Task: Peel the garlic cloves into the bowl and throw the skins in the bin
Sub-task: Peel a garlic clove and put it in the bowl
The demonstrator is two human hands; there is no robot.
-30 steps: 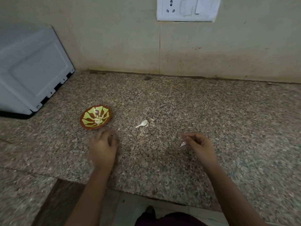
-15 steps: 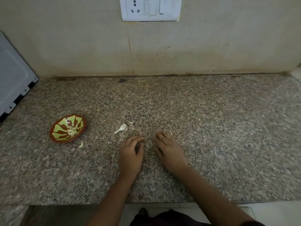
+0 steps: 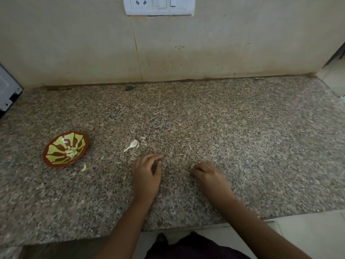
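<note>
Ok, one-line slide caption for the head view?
Left hand and right hand curled on the granite counter near loose garlic skins; peeled cloves sit in the striped bowl.

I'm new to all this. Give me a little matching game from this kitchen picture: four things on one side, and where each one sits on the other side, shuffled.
Things:
1. bowl
2. switch panel
3. white appliance
4. loose skin scrap

Places:
A. on the wall, at the top of the picture
B. on the counter, just right of the bowl's near edge
C. at the far left edge, mostly out of view
D. on the counter's left part, with peeled cloves inside

Pairs: 1-D, 2-A, 3-C, 4-B.
</note>
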